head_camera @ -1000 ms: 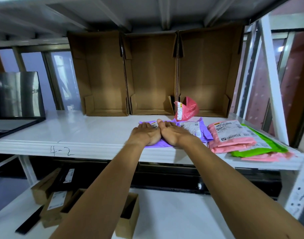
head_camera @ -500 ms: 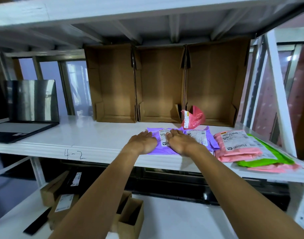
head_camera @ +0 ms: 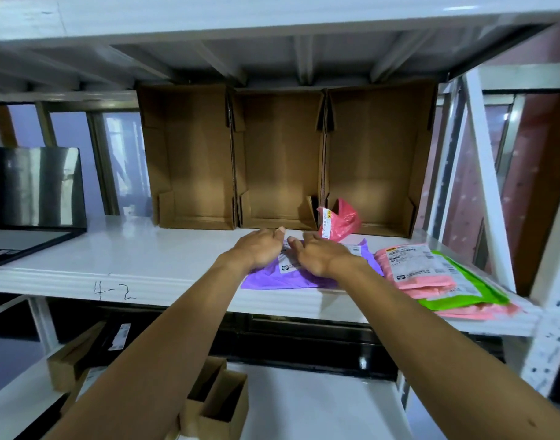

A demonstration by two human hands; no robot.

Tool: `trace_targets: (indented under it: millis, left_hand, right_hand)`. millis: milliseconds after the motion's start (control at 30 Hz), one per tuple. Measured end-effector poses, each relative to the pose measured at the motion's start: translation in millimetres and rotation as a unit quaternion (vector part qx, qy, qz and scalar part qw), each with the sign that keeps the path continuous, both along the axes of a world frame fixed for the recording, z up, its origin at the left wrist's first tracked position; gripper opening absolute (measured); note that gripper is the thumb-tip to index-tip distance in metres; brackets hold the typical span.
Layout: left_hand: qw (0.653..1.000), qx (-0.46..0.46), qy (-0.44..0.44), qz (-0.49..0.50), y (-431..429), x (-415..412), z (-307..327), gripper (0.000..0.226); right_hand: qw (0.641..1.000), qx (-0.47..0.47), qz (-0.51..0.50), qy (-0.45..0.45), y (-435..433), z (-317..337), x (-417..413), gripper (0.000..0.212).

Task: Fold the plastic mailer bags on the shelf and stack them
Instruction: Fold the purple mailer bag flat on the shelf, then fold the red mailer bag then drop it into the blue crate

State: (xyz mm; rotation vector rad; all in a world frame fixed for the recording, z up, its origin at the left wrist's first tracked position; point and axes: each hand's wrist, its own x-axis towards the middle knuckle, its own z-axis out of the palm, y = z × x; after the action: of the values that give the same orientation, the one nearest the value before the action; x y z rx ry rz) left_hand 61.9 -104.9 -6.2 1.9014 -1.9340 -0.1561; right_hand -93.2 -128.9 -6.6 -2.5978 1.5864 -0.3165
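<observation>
Finding 1. Both hands are at frame centre, side by side on the purple mailer, which lies flat on the white shelf near its front edge.

Finding 2. The left hand is palm down over the mailer's left part, its fingers bent at the knuckles and the thumb pointing away from the camera. The right hand lies likewise just beside it, the two almost touching. The fingertips are hidden behind the knuckles, so it cannot be told whether they pinch the far edge or only press on it.

Finding 3. Judgement: with both hands close together at the middle, the likely purpose is to pin the slippery plastic and set or flatten a fold. The fold is in hand, not finished.

Finding 4. At right of frame a stack of pink mailers rests on a green mailer, with more pink beneath. Judgement: this is the stack, kept just beside the work so that a folded mailer has little way to go.

Finding 5. A crumpled red bag stands behind the hands, at the mouth of the right-hand cardboard box. It is unfolded and probably awaits its turn.

Risk. Thin plastic springs open; releasing pressure early may undo the crease.
</observation>
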Motion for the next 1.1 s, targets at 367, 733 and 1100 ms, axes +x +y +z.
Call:
trace_targets:
  millis: [367,733,1100]
  left_hand:
    - [0.998,-0.061,0.022,-0.012,-55,-33,16,0.034]
    - [0.989,-0.144,-0.01,0.038,-97,-77,-3,0.02]
    - [0.982,-0.129,0.132,0.038,-106,-96,6,0.016]
  right_hand:
    - [0.993,-0.074,-0.085,-0.037,-44,28,-40,0.046]
    - [0.995,-0.039,-0.091,0.018,-55,13,-58,0.039]
    - [0.997,-0.017,-0.07,0.011,-37,17,-65,0.037]
